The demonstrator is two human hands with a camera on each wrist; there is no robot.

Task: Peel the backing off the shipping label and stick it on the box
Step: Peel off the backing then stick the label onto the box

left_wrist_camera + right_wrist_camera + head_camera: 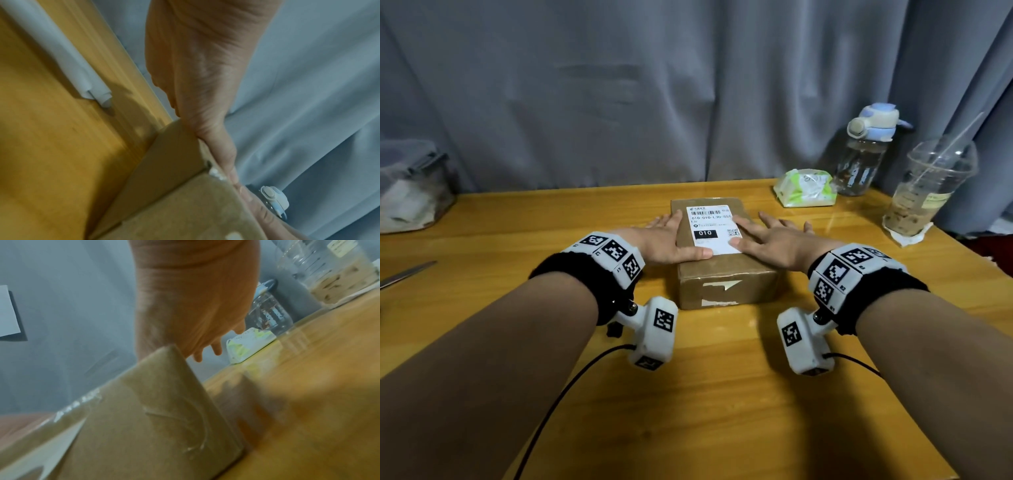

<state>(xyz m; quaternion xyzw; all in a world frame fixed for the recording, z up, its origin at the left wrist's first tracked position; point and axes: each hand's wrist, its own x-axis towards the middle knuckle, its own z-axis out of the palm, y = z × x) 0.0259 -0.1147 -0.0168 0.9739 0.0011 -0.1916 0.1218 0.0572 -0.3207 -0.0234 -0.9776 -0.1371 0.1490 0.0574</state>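
At the desk's [482, 219] far left edge one clear lidded container [412, 186] is standing, and nearer along that edge a metal blade [405, 272] is poking in. The left wrist view alone is showing one curled white sheet [61, 56] lying near the far edge, left of the box.

The left hand [669, 240] is lying flat on the left side of the one cardboard box [726, 284], fingers [671, 219] straight and gripping nothing, thumb touching the label's near left corner. The box is sitting at the middle of the desk, toward the far edge, with bare wood all along the near side. The one shipping label [712, 228] is lying flat on the box top. Only the head view is showing its print; both wrist views are seeing the box sides from below.

The right hand [774, 240] is pressing the label's right side, fingers spread straight, some reaching past the box's right edge, holding nothing.

Toward the far right corner are standing one tissue pack [806, 188], one water bottle [866, 154] and one plastic cup [928, 188] with a straw, well apart from the box.
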